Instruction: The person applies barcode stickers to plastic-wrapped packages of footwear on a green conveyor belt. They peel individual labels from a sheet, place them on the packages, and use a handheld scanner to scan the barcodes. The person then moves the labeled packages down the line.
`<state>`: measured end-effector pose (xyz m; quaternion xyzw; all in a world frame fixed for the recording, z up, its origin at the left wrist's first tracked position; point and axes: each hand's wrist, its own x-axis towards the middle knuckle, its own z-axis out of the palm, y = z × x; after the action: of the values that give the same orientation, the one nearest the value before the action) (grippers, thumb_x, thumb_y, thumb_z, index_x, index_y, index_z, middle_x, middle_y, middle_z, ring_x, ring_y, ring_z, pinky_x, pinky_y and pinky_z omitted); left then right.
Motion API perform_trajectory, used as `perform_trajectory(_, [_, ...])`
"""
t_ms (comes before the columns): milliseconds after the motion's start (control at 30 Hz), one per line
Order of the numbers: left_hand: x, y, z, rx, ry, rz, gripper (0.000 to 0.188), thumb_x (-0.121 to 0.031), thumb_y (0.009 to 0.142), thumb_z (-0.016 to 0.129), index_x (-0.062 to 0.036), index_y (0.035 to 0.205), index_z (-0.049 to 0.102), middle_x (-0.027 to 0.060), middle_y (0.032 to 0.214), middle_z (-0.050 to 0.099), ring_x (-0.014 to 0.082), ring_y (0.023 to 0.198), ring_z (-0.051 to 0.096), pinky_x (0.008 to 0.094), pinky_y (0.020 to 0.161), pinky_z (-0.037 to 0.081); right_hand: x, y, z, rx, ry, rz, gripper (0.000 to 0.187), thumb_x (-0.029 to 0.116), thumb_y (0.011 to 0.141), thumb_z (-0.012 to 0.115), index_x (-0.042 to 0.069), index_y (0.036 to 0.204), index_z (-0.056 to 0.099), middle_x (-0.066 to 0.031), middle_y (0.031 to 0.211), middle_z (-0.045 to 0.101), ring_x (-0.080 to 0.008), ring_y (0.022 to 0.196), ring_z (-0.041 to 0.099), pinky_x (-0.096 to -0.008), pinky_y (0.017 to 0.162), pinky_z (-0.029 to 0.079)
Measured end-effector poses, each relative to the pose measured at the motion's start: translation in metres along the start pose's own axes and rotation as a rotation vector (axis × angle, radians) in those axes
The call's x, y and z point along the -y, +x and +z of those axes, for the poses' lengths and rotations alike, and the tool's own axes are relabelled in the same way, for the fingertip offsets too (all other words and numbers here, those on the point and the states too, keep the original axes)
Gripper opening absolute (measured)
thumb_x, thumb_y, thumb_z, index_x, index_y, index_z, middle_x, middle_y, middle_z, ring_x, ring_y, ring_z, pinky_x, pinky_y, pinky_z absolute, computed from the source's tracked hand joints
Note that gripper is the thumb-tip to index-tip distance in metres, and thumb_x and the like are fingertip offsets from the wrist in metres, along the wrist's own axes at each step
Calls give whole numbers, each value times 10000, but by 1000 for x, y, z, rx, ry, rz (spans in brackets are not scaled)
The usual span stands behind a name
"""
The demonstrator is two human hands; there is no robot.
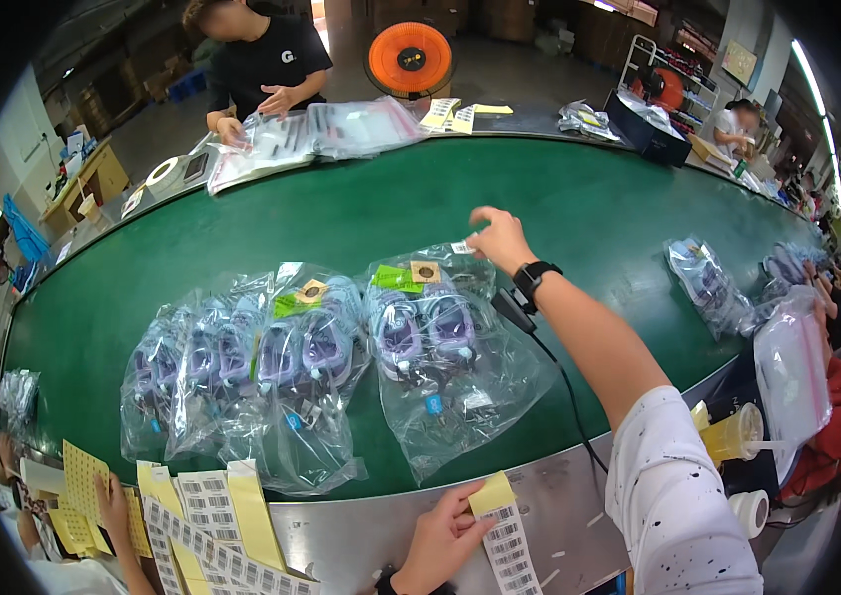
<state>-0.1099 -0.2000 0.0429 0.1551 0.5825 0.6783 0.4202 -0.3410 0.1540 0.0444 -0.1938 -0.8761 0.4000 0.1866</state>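
Note:
My left hand (445, 535), at the near metal edge, pinches a yellow-backed strip of barcode labels (510, 550). My right hand (502, 241) reaches over the green belt with its fingers curled at a small white label (462, 247), by the top corner of a clear plastic bag (460, 407). Inside that bag lies a pair of purple and light-blue shoes (423, 325), with a green tag (397, 278) and a brown tag (425, 271) at the top. Left of it, several similar bagged shoes (282, 352) overlap in a row. Under my right wrist is a black corded device (513, 309).
More label sheets (217, 506) lie at the near left beside another person's hand (115, 511). Across the green belt (341, 208), a person (267, 59) handles clear bags (341, 129). More bagged shoes (710, 283) lie right. A drink cup (733, 436) stands by my right arm.

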Motion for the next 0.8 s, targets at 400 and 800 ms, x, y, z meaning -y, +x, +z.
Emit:
perform_trajectory(400, [10,-3,-7,-1,52,95,518,-35,890,614,-29,1362,400,136,1182,636,132,931,661,241,785,508,106,-179,-2,566,-472,-360,748,284,728,775,198,1388,434,-315,1428,313,-470,1100,551,-440,922,489])
perform_trajectory(800, [7,-10,-7,-45,79,150,275,-94,927,604,13,1180,604,74,1041,685,91,935,624,232,799,503,127,-251,-37,319,-64,-510,305,117,810,686,7,1088,627,-186,1120,616,-355,1010,606,-395,862,495])
